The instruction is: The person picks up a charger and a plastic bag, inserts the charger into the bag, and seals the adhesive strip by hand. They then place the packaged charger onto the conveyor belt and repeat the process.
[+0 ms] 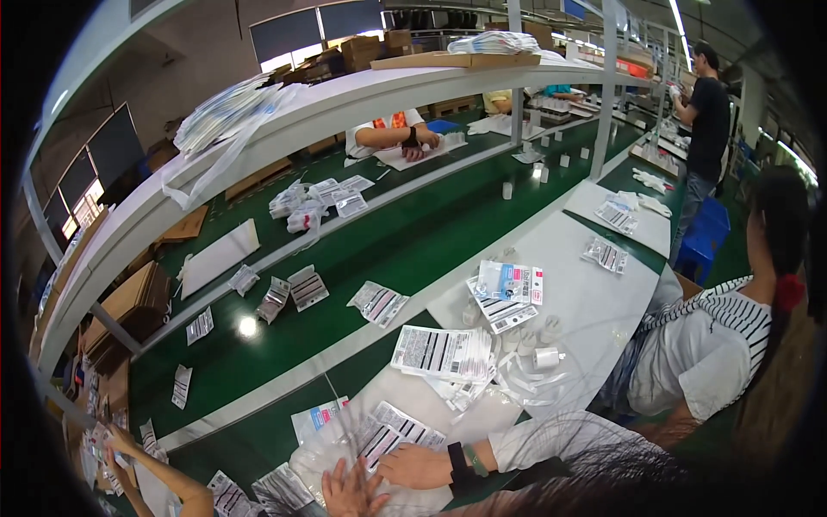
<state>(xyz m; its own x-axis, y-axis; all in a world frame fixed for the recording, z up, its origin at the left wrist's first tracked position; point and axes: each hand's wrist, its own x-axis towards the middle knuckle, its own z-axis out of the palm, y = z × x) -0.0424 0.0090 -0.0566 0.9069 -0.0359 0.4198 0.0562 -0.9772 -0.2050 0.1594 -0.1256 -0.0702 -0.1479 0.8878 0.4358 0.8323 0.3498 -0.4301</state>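
Observation:
My left hand [351, 491] lies at the lower edge with its fingers spread, on a clear plastic bag [312, 458]. Beside it my right hand [415, 466] rests with its fingers stretched toward the left, against printed packets [398, 429]; a black band and a green bracelet circle its wrist. Just behind them a blue-and-pink printed packet [319, 417] lies partly under the plastic. Farther right is a thick pile of white printed packets [443, 351]. Nothing is visibly gripped in either hand, though the undersides of the fingers are hidden.
Loose packets [379, 303] lie along the green conveyor belt [284, 362]. On the white board [594, 319] are more packets and a white roll [547, 358]. A seated person [711, 345] is close on my right; another person's arms [164, 474] reach in at left. A shelf [345, 95] spans overhead.

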